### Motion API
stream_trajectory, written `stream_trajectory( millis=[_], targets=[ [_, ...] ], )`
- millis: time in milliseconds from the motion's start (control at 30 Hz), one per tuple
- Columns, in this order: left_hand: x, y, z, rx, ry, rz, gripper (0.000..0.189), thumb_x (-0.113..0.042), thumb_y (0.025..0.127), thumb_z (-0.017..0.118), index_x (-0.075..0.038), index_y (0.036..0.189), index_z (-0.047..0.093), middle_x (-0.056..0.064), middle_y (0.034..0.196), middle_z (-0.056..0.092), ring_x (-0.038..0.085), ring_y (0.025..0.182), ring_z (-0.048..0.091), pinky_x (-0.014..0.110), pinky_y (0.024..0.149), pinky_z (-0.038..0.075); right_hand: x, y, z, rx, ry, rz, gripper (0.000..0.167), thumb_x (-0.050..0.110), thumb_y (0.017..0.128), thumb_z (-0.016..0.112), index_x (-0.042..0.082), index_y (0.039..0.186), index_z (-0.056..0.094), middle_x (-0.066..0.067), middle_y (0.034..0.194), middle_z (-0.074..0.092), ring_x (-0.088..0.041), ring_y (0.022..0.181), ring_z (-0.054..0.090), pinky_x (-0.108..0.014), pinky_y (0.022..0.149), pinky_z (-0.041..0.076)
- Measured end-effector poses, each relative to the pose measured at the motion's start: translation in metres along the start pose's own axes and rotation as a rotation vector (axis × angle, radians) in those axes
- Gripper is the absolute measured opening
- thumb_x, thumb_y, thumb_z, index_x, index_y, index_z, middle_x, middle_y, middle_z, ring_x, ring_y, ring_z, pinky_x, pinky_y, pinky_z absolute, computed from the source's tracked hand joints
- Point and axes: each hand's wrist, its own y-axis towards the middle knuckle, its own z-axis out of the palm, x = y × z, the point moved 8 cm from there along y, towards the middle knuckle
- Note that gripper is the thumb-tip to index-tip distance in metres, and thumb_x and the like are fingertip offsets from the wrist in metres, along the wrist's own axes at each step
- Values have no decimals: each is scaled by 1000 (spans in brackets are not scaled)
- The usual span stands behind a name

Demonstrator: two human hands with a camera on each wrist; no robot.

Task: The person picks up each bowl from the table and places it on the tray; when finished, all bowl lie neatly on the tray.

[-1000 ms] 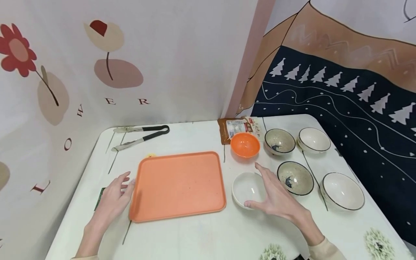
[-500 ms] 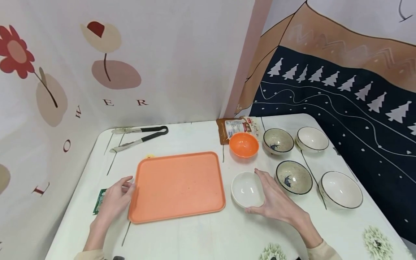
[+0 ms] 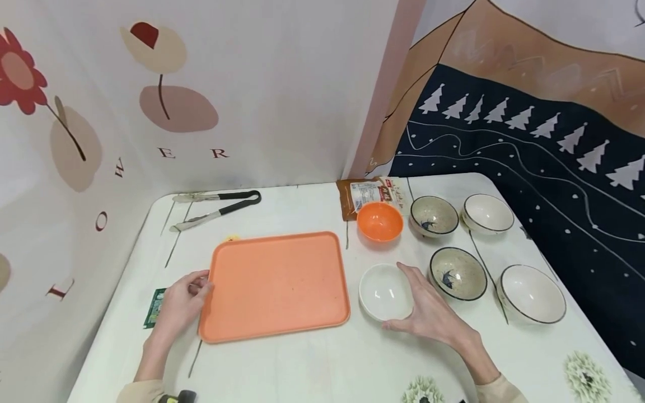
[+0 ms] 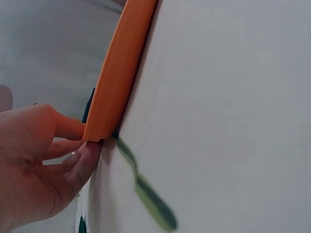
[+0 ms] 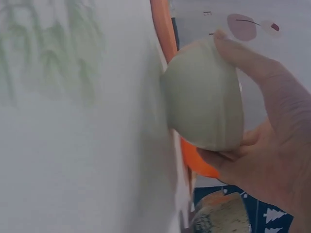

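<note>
Right of the tray (image 3: 279,288), right hand (image 3: 429,314) grips plain white bowl (image 3: 385,292); left hand (image 3: 178,303) pinches tray edge. Keep bowl level.

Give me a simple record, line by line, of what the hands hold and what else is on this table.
Left hand: pinches left edge of orange tray
Right hand: grips plain white bowl
Beyond that bowl: orange bowl, brown packet
To its right: two speckled bowls, two dark-rimmed white bowls
Far left: tongs
</note>
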Motion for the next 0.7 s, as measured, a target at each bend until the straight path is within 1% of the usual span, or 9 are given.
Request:
stream_trajectory(
  millis=[167, 300, 500, 600, 700],
  targets=[
    [5, 3, -1, -11, -37, -9, 40, -20, 101, 61, 0, 135, 61, 13, 107, 68, 17, 90, 58, 20, 66, 48, -2, 2, -3, -77, 15, -30, 123, 54, 54, 96, 2, 150, 40, -13, 139, 56, -33, 121, 59, -58, 97, 51],
    [8, 3, -3, -25, -43, -13, 38, -18, 100, 62, -1, 133, 63, 12, 105, 69, 13, 87, 57, 19, 66, 47, -3, 2, -2, -119, 29, -55, 122, 55, 52, 96, 3, 148, 43, -12, 136, 58, -33, 118, 61, -57, 92, 54],
    [7, 5, -2, -23, -41, -7, 37, -18, 99, 61, 0, 132, 63, 12, 104, 70, 14, 87, 57, 19, 67, 47, -6, 3, -1, -146, 56, -70, 120, 52, 50, 97, 4, 147, 45, -12, 134, 59, -32, 114, 63, -55, 88, 55],
    [8, 6, -3, -25, -46, -13, 37, -18, 99, 61, 0, 132, 63, 12, 104, 70, 13, 86, 57, 19, 66, 47, -7, 7, -1, -148, 63, -77, 120, 54, 51, 96, 5, 147, 45, -11, 134, 59, -32, 113, 63, -55, 87, 56],
    [9, 6, -3, -27, -50, -21, 38, -19, 99, 61, -1, 132, 63, 11, 104, 70, 10, 84, 57, 19, 66, 47, -4, 13, -4, -147, 86, -87, 118, 52, 51, 96, 7, 148, 45, -11, 134, 59, -31, 113, 63, -55, 87, 56]
  ],
)
